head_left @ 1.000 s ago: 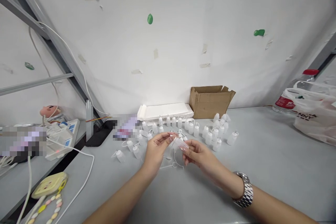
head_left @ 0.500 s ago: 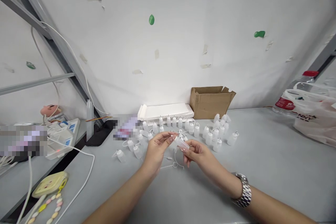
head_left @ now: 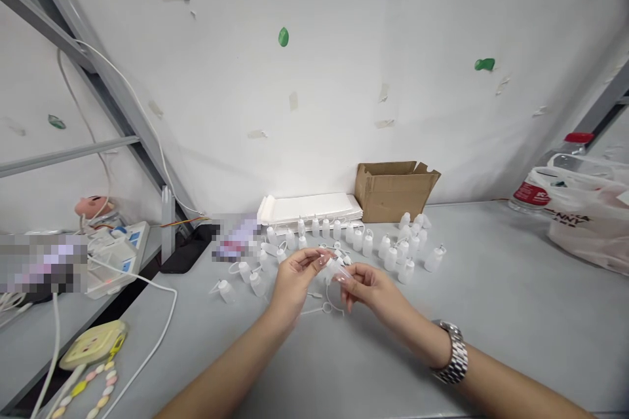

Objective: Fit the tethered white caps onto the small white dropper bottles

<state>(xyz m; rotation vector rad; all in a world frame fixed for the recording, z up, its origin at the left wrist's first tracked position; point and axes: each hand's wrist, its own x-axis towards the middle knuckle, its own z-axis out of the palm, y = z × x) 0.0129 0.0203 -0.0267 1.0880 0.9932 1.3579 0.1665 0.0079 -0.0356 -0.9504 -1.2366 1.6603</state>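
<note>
Between my hands, tilted above the grey table, is a small translucent squeeze bottle. My left hand pinches its upper left end between thumb and fingers, which partly cover that end. My right hand is closed round the lower right end of the bottle. Just below my hands lie white strap pieces with a ring on the table. Behind them stand several similar white bottles, many with narrow tips. More small bottles are to the left of my left hand.
An opened cardboard box and a stack of white flat packs are against the wall. At right are a plastic bag and a red-capped bottle. At left lie a power strip, white cable and yellow case.
Both hands keep their hold on the bottle. My right hand has shifted very slightly left along with its forearm; the left hand is nearly still.
</note>
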